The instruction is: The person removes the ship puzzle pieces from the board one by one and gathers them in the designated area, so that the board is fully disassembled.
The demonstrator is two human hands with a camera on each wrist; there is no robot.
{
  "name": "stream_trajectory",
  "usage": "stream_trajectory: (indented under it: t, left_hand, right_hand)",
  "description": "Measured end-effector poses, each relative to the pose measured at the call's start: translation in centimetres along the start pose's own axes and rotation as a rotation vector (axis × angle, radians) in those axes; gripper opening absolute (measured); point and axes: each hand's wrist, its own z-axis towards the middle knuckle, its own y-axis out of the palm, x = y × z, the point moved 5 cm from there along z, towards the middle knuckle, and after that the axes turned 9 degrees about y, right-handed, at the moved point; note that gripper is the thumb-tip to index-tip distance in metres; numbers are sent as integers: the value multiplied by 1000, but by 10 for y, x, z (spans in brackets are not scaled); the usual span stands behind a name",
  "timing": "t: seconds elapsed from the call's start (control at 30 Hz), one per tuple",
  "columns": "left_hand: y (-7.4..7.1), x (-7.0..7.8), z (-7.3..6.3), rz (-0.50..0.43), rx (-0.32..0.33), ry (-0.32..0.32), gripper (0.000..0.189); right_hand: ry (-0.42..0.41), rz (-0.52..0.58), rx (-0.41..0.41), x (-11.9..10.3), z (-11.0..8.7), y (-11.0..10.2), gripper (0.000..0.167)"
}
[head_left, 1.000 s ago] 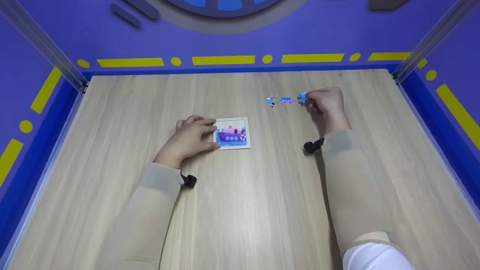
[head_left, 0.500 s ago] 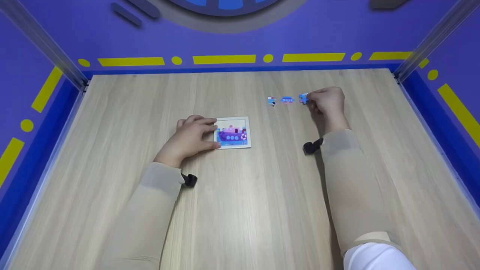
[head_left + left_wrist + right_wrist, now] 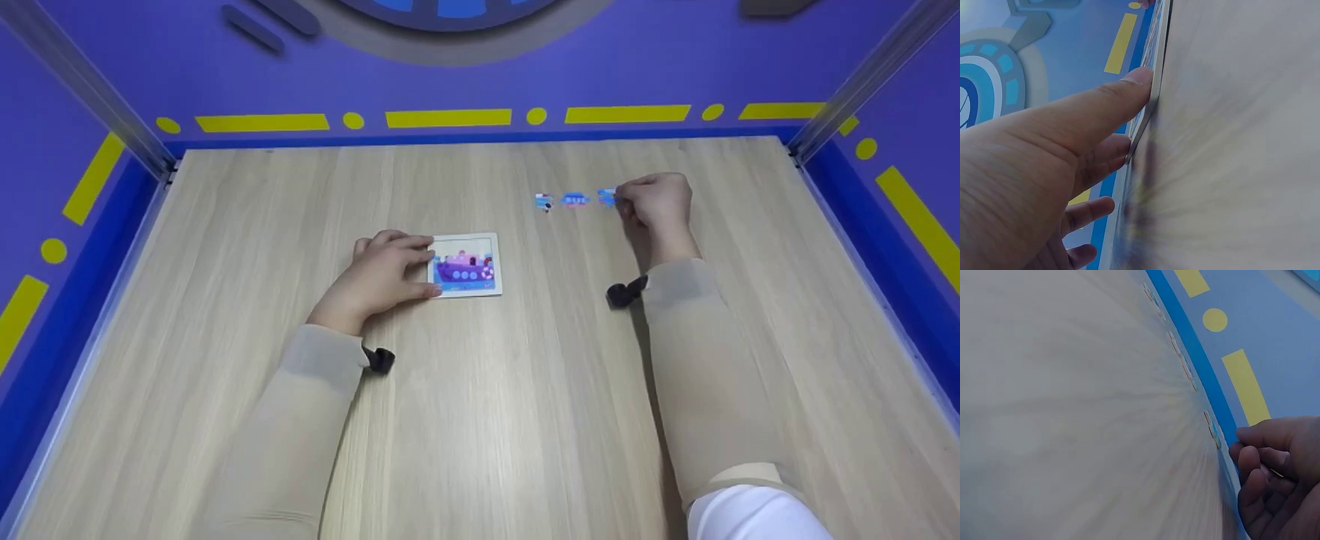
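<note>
Purple walls [image 3: 637, 67] bound your work area at the back and on both sides; their faces look smooth, printed with yellow bars and dots. The table [image 3: 480, 420] is pale and wood-grained; a light part could skid on it if nudged. Beige fabric sleeves [image 3: 709, 375] cover your forearms; a low sweep of the right cuff could drag a piece.

Your left hand [image 3: 375, 277] is clamped on the board's left side, thumb at the near corner, fingers at the far one. Uneven pressure there would probably pivot the board. Your right hand [image 3: 662, 201] is curled, fingertips close together at the right piece's outer end; you cannot tell whether they pinch it. If they do, so marginal a hold could let the piece twist or slip.

The board [image 3: 498, 259] lies flat on the table: thin, squarish, pale-rimmed, with a purple ship picture. Beyond it and to the right, the left piece [image 3: 544, 202], middle piece [image 3: 575, 199] and right piece [image 3: 606, 196] lie in a row, apart. They are thin, printed and irregular in outline; fingertips may struggle to get under their edges.
</note>
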Motion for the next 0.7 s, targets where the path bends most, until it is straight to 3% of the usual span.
stream_trajectory:
  t: [0.2,0.47,0.57,0.7]
  left_hand:
    - [-1,0,1,-4,-4,-5,74]
    - [0,1,0,-2,-8,-13,75]
    - [0,1,0,-2,-7,-12,74]
    - [1,0,1,0,-5,-11,74]
  right_hand:
    - [12,-6,12,-3,-1,0,29]
    - [-46,-12,10,-15,-7,9,29]
    - [-77,47,-12,-20,-12,15,26]
    - [-74,216,-95,-23,-16,26,16]
